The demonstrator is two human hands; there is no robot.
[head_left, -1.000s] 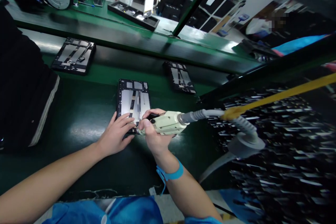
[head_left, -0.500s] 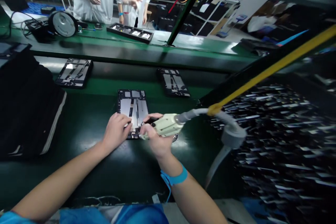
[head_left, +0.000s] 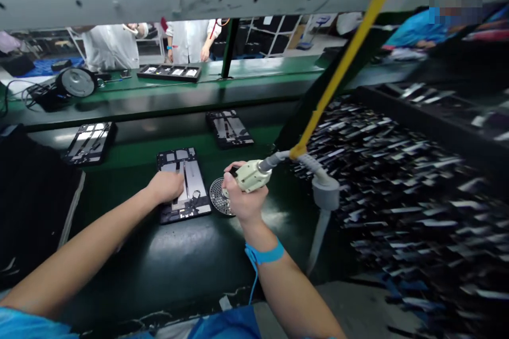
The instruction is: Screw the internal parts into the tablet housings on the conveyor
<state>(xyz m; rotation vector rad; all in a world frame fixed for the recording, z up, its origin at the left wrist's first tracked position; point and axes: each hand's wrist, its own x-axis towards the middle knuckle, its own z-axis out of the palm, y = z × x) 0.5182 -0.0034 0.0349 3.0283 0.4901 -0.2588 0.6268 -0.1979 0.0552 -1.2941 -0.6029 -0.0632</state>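
An opened tablet frame (head_left: 186,169) with a silver plate lies on the green belt (head_left: 131,190) in front of me. My left hand (head_left: 166,186) rests on its left side, fingers curled down onto it. My right hand (head_left: 242,198) is wrapped round a pale electric screwdriver (head_left: 250,175). The tool's tip points down at a round perforated metal dish (head_left: 219,197) just right of the frame. A grey hose (head_left: 314,169) and a yellow cord (head_left: 350,53) run up from the tool. A blue strap (head_left: 264,254) circles my right wrist.
Two more opened frames lie on the belt, one at the left (head_left: 89,140) and one further back (head_left: 228,128). A black tray (head_left: 170,72) and a round disc device (head_left: 75,82) sit on the far bench, where people in white coats (head_left: 111,45) stand. Blurred dark shelving (head_left: 397,180) fills the right.
My right hand has carried the screwdriver off the frame's lower edge to the metal dish on its right. My left hand stays on the frame. My head has lifted, showing more of the far bench.
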